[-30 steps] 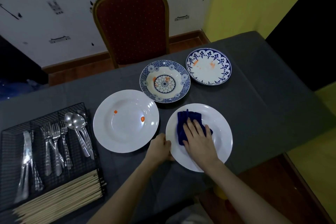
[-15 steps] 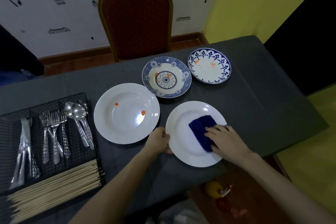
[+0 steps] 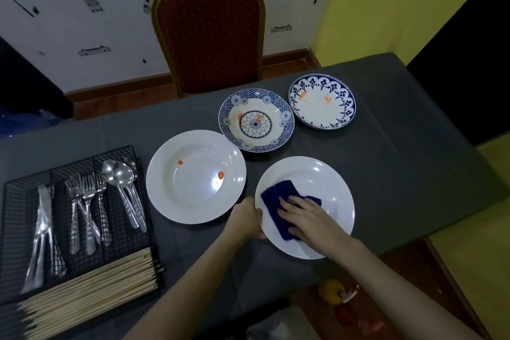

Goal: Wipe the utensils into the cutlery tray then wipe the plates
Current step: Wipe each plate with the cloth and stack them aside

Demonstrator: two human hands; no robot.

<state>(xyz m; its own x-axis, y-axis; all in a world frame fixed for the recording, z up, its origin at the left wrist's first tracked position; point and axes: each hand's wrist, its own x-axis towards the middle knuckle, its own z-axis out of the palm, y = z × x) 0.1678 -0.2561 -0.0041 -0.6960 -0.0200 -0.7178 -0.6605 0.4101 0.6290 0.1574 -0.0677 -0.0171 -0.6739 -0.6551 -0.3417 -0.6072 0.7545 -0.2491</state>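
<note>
Head | cutlery tray (image 3: pixel 16 196): knives, forks, spoons, chopsticks | left hand (image 3: pixel 246 218) fingers grip white plate (image 3: pixel 331 176) | right hand (image 3: pixel 309 215) fingers flat on cloth (image 3: pixel 276 196)

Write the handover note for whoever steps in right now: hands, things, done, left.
Left hand grips the near white plate by its left rim. Right hand presses the blue cloth flat on that plate.
Done: knives, forks, spoons and chopsticks lie in the black tray. The near plate shows no spots.
Left: the other white plate has two orange spots; the flower bowl and the blue-rimmed plate, farther back, both carry orange smears.
</note>
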